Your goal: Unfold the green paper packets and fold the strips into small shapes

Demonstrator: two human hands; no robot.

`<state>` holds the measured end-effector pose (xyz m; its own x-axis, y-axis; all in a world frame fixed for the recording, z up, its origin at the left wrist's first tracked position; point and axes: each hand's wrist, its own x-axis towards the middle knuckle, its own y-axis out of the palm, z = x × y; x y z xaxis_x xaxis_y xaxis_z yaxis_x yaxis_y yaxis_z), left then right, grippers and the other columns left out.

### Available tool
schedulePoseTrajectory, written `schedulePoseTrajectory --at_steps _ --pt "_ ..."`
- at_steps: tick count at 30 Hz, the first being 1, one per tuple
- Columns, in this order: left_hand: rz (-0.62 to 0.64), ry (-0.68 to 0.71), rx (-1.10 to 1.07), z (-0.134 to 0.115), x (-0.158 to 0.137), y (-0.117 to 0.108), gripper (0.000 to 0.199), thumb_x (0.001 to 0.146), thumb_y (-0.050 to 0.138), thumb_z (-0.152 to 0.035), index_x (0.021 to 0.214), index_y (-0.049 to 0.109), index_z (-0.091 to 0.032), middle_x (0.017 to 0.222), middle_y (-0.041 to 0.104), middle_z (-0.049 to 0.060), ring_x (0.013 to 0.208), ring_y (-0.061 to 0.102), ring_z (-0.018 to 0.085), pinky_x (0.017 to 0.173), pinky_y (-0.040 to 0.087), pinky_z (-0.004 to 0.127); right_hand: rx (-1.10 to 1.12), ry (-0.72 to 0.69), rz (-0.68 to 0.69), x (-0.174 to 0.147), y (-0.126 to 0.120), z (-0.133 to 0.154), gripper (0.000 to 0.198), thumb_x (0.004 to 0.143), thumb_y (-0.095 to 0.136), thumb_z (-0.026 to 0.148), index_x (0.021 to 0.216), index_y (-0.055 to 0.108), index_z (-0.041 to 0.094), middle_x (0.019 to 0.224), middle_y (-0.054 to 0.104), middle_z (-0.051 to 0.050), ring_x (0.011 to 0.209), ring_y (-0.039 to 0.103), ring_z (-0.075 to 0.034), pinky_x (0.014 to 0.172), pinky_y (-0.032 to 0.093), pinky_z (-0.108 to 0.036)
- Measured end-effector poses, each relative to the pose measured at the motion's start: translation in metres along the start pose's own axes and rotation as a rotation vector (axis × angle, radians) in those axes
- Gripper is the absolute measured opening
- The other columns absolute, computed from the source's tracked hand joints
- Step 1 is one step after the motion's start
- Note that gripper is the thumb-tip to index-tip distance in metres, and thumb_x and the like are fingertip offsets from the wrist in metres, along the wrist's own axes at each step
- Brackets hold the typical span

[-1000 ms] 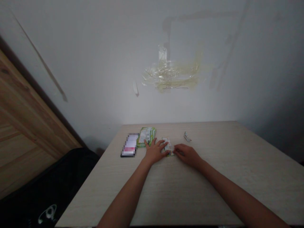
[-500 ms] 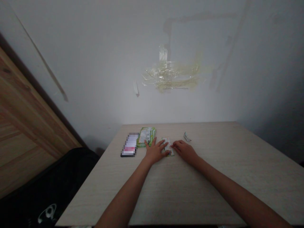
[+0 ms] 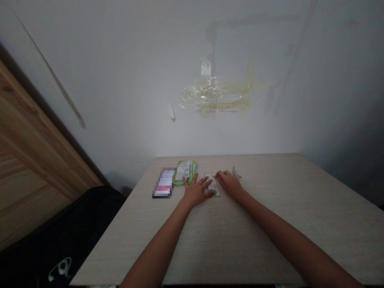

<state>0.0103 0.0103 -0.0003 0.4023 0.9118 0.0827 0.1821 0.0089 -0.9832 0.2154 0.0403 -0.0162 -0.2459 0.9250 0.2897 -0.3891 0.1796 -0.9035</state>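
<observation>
A small white-and-green packet [image 3: 213,185] lies flat on the table, printed with fine text I cannot read. My left hand [image 3: 195,193] is spread over its left edge, fingers apart, with fingertips resting on it. At the packet's upper right edge, my right hand [image 3: 228,182] has its fingers bent and pressed together. What those fingertips pinch, if anything, is too small to make out. Behind my left hand lies a stack of green-and-white packets [image 3: 184,171], close to its outer fingers.
A phone [image 3: 163,184] with a blurred screen lies left of the stack. Beyond my right hand is a small crumpled wrapper piece [image 3: 236,173]. The pale wooden table [image 3: 270,188] meets a wall with peeling tape [image 3: 216,96]. A black bag [image 3: 69,224] stands at the left.
My right hand has slid a little up and left along the packet's right edge, toward its far corner. My left hand and the packet have stayed in place.
</observation>
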Motion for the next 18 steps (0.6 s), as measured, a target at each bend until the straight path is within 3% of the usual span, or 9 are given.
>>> schedulePoseTrajectory --at_steps 18 --pt "-0.024 0.005 -0.019 0.0 -0.001 0.001 0.059 0.086 0.034 -0.074 0.14 0.038 -0.052 0.153 0.039 -0.008 0.147 0.013 0.037 0.1 -0.016 0.08 -0.058 0.087 0.004 0.02 0.005 0.008 0.03 0.102 0.035 0.038 0.118 0.057 0.025 0.105 0.057 -0.009 0.087 0.061 -0.018 0.076 0.044 -0.027"
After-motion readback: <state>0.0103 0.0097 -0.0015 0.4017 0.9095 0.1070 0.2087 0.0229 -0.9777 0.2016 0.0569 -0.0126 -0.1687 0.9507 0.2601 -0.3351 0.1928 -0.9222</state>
